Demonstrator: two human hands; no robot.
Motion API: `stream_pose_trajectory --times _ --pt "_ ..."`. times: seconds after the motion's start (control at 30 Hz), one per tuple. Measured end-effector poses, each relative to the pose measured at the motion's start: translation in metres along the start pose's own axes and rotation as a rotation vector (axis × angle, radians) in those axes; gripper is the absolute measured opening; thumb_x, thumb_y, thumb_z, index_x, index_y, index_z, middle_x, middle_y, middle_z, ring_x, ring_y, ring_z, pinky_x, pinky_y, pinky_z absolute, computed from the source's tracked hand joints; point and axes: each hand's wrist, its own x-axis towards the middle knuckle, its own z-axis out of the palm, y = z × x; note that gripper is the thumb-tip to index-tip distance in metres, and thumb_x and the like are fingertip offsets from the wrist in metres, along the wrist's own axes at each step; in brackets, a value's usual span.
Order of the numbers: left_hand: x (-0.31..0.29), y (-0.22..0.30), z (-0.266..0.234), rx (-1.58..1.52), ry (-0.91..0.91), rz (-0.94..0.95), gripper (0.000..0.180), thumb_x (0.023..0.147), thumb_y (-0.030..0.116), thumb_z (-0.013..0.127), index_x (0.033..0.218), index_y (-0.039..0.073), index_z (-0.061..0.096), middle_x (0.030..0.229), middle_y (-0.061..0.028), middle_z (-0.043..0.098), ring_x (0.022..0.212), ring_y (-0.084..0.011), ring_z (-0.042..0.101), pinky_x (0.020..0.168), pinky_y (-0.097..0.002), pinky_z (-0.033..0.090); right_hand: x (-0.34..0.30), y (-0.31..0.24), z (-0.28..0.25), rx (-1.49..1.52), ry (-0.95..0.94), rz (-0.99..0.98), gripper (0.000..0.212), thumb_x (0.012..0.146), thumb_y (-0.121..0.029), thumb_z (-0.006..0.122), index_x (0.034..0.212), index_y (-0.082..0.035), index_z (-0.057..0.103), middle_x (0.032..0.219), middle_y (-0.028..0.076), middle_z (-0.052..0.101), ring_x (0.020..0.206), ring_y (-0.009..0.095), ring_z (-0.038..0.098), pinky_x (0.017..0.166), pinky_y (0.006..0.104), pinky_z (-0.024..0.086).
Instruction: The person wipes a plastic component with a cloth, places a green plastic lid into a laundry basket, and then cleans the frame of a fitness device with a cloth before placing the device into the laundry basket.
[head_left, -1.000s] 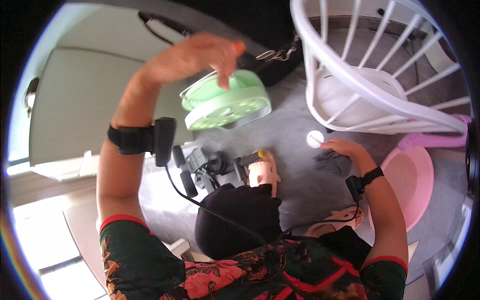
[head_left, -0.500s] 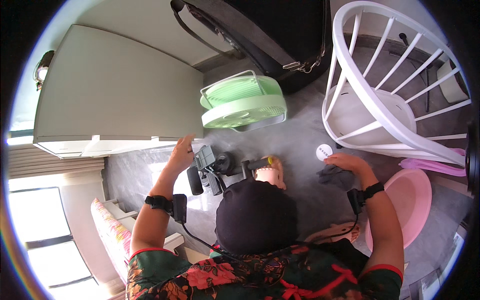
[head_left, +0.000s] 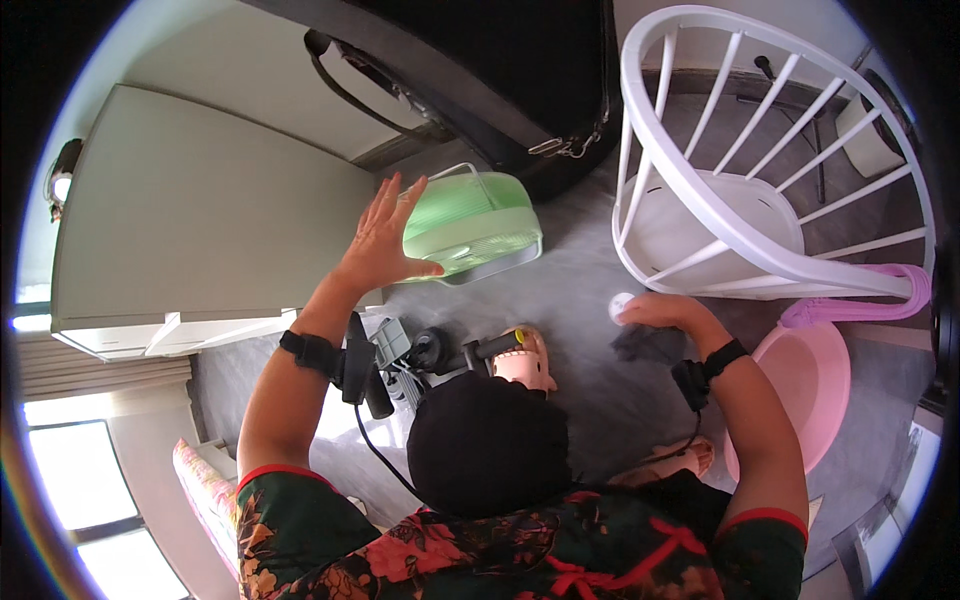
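Note:
My left hand (head_left: 392, 235) is raised with its fingers spread, holding nothing. It overlaps the left side of a light green floor fan (head_left: 480, 232) with a wire handle; whether it touches the fan I cannot tell. My right hand (head_left: 665, 310) is closed on a small white round disc (head_left: 619, 307) at its fingertips. A dark grey cloth (head_left: 645, 345) hangs bunched beneath the same hand. The palm hides part of the cloth.
A white slatted chair (head_left: 690, 155) stands at the far right, a pink basin (head_left: 815, 385) nearer. A black bag (head_left: 480, 70) is behind the fan, a white cabinet (head_left: 210, 215) to the left. Grey exercise equipment (head_left: 395, 345) lies by my foot in a pink slipper (head_left: 520, 368).
My left hand has moved up and forward to the fan, its fingers spreading wider. My right hand keeps the disc and cloth at nearly the same place. The whole view has shifted slightly.

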Motion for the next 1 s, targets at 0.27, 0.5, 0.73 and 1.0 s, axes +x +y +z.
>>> stream_pose_trajectory --times 0.27,0.5,0.73,1.0 --pt "0.012 0.005 -0.002 0.041 -0.001 0.017 0.107 0.06 0.03 0.083 0.149 0.022 0.026 0.133 -0.0206 0.044 0.124 -0.0388 0.043 0.105 -0.0469 0.036 0.01 0.02 0.003 -0.09 0.0 -0.057 0.047 0.093 -0.04 0.05 0.095 0.005 0.06 0.087 0.013 0.064 0.081 0.02 0.056 0.078 0.0355 0.044" --pt "0.01 0.006 0.006 0.093 0.14 0.074 0.085 0.063 0.022 0.08 0.136 0.012 0.039 0.119 -0.0148 0.053 0.11 -0.0349 0.053 0.096 -0.0438 0.043 0.013 0.025 0.006 -0.114 0.012 -0.07 0.048 0.093 -0.042 0.049 0.09 0.006 0.06 0.085 0.017 0.064 0.076 0.025 0.057 0.075 0.0379 0.044" --pt "0.012 0.016 -0.001 0.087 0.044 -0.007 0.074 0.063 0.024 0.079 0.126 0.01 0.042 0.118 -0.0156 0.057 0.109 -0.0363 0.054 0.095 -0.0447 0.043 0.008 0.033 0.007 -0.121 0.025 -0.059 0.049 0.09 -0.041 0.052 0.098 0.006 0.062 0.089 0.016 0.068 0.079 0.025 0.059 0.077 0.0384 0.045" --pt "-0.015 0.032 -0.011 0.171 0.113 0.097 0.069 0.064 0.023 0.078 0.124 0.009 0.046 0.11 -0.0168 0.058 0.104 -0.0368 0.056 0.09 -0.0464 0.045 -0.003 0.021 0.006 -0.155 0.031 0.037 0.054 0.089 -0.048 0.051 0.1 0.003 0.064 0.097 0.018 0.068 0.084 0.028 0.061 0.079 0.04 0.045"
